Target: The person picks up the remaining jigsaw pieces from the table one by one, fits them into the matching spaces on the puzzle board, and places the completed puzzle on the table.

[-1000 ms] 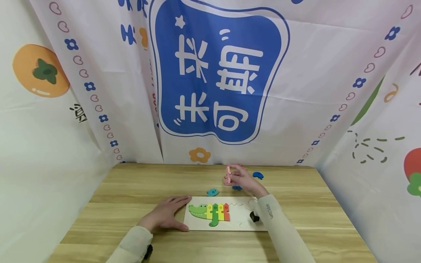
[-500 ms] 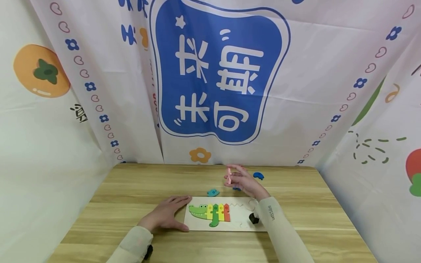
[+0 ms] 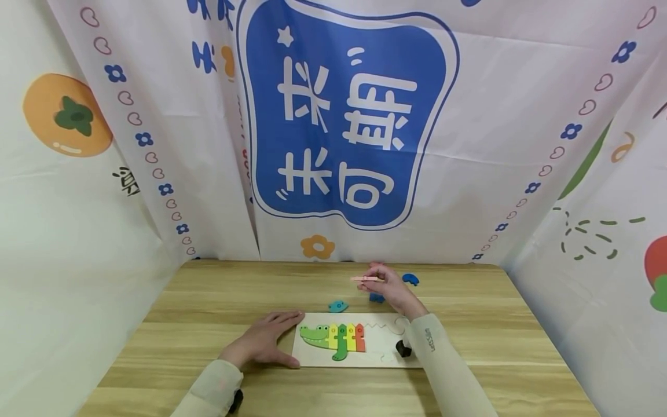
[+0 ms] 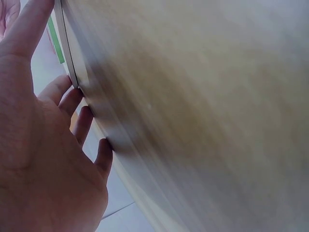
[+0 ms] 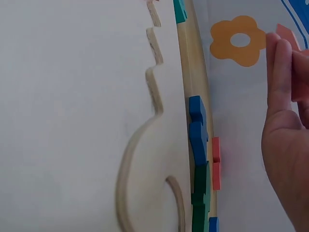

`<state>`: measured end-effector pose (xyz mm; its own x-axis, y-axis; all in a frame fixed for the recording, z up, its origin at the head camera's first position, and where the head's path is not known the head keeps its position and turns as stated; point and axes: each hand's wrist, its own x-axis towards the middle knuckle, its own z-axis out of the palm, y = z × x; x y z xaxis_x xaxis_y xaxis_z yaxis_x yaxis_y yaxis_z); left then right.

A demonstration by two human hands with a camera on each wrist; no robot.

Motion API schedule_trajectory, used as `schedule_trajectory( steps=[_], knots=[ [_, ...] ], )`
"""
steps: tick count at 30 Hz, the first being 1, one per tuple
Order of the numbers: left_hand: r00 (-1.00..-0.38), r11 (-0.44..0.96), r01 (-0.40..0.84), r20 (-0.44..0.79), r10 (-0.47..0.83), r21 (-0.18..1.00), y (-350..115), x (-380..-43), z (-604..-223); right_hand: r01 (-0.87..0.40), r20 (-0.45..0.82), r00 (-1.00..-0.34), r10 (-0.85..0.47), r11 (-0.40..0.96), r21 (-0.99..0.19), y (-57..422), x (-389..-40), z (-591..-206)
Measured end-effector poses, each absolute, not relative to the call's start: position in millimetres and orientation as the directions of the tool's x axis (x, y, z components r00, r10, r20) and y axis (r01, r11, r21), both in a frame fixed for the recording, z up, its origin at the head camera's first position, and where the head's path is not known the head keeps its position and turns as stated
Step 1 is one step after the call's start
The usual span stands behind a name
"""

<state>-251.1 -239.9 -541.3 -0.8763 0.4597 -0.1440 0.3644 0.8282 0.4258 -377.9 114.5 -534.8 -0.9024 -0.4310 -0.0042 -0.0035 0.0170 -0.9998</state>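
On the table lies a white crocodile puzzle board (image 3: 312, 360). Its left part bears a green crocodile head (image 3: 314, 336) and yellow, green and red pieces, while bare grooves run along the right part. My left hand (image 3: 263, 340) rests at the board's left end, fingers stretched to the far corner and thumb at the near one; fingertips (image 4: 60, 89) touch the edge in the left wrist view. Beyond the board, my right hand (image 3: 392, 289) pinches a pink puzzle piece (image 3: 367, 279) above the table, seen nearly edge-on. The right wrist view shows only part of this pink piece (image 5: 287, 36).
Behind the board lie a teal piece (image 3: 338, 306), a blue piece (image 3: 377, 297) and a darker blue piece (image 3: 410, 279). The right wrist view also shows green pieces (image 5: 200, 193) and a red piece (image 5: 216, 162). A printed cloth (image 3: 469, 191) hangs along the table's back edge.
The pink piece has turned in my right hand from standing upright to lying nearly level. The right fingers have shifted their hold. My left hand and the board stay put.
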Motion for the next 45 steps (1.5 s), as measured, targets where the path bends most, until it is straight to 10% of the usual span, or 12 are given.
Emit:
schedule_trajectory(
  steps=[45],
  knots=[
    [-0.877,0.824,0.376,-0.125,0.464,0.424,-240.3,-249.8,-542.5,-0.002,0.016,-0.916,-0.4,-0.035,-0.999,113.1,-379.0,-537.3]
  ],
)
